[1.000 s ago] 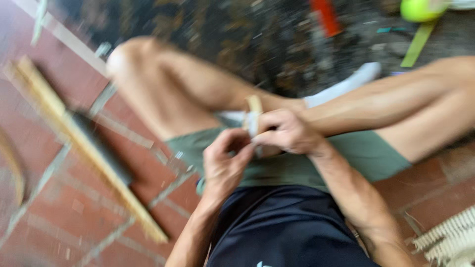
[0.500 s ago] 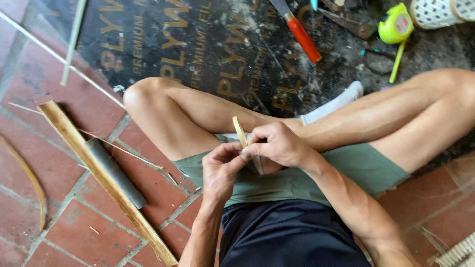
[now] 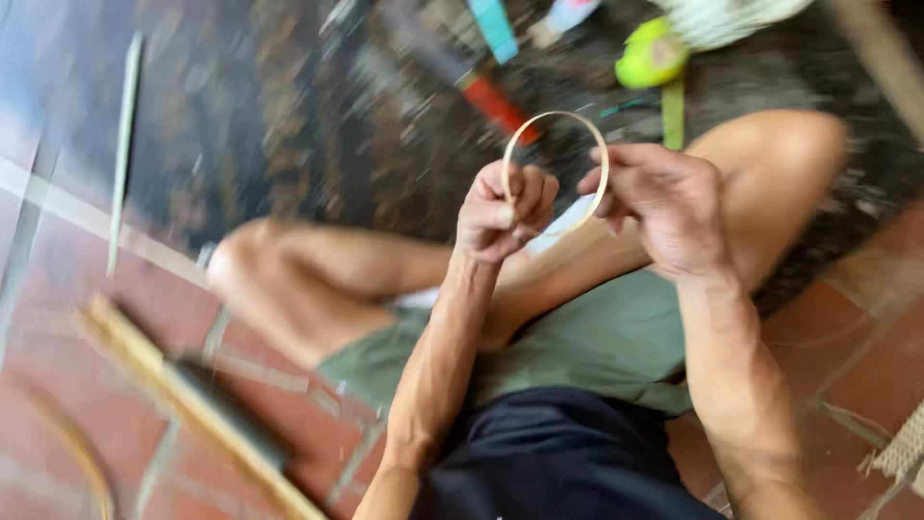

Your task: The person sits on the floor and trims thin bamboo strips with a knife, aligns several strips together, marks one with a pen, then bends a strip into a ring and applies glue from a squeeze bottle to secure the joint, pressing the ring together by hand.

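Hands raised in front of the crossed legs, both on one thin pale bamboo strip bent into a hoop (image 3: 555, 117). Left hand (image 3: 502, 214) in a closed grip, fingers curled over the hoop's left lower end, thumb pressed across. Right hand (image 3: 664, 207) pinching the hoop's right side, fingertips closed on the strip, palm turned inward. Hoop held upright between the two hands, arc on top, ends meeting low between the hands; exact join blurred, cannot tell overlap.

Behind the hoop on the dark floor mat (image 3: 289, 125): red-handled tool (image 3: 496, 101), blurred, and a yellow-green round tape measure (image 3: 651, 56) with its strap hanging down. White woven basket (image 3: 731, 17) at the top edge, just beside the tape measure. Long split bamboo pole (image 3: 183, 395) lying diagonally on the red brick floor (image 3: 847, 376) at lower left, dark blade-like tool (image 3: 231, 414) touching it. Thin green bamboo sliver (image 3: 122, 144) far left, well apart.
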